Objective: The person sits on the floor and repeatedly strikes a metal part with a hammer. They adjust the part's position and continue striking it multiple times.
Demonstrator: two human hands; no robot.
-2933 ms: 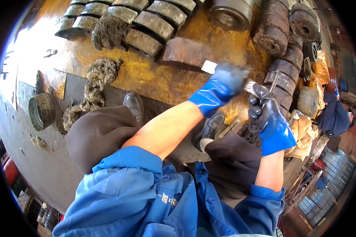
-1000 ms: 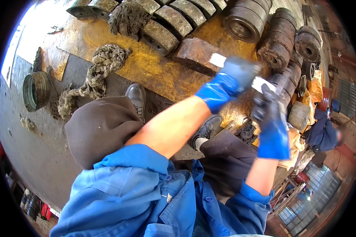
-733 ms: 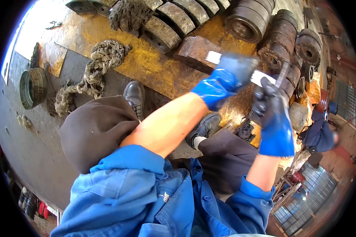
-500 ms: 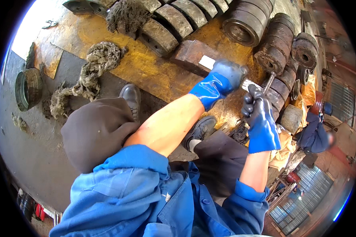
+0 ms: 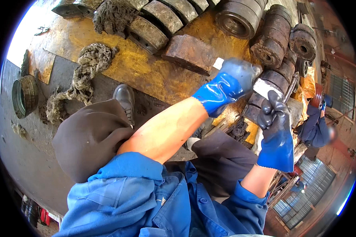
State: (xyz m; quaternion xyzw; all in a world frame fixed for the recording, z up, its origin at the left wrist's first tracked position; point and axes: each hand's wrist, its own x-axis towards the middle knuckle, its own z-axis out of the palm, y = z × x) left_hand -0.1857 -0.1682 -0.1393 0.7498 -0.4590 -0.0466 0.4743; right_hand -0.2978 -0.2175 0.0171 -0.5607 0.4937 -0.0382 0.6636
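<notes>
My left hand (image 5: 238,77), in a blue glove with a darkened palm and fingers, is closed around a flat white strip. One end of the white strip (image 5: 218,63) shows on the left of the fist, and a broader part (image 5: 267,89) comes out on the right. My right hand (image 5: 276,114), gloved the same way, is closed around a slim metal rod (image 5: 292,85) that sticks up past the fingers. The lower part of the rod is hidden in the glove. The right fingertips are close to the white strip; I cannot tell whether they touch it.
A rusty metal block (image 5: 190,53) lies on the yellow-stained surface beyond my left hand. Ribbed metal rollers (image 5: 271,39) and curved metal pieces (image 5: 166,15) line the back. Tangled grey rags (image 5: 91,59) and a metal ring (image 5: 24,96) are at left. Another person (image 5: 315,128) is far right.
Both hands have shifted right, the right one also slightly down. The rod has tilted more to the right, and more of the white strip shows on the right of my left fist.
</notes>
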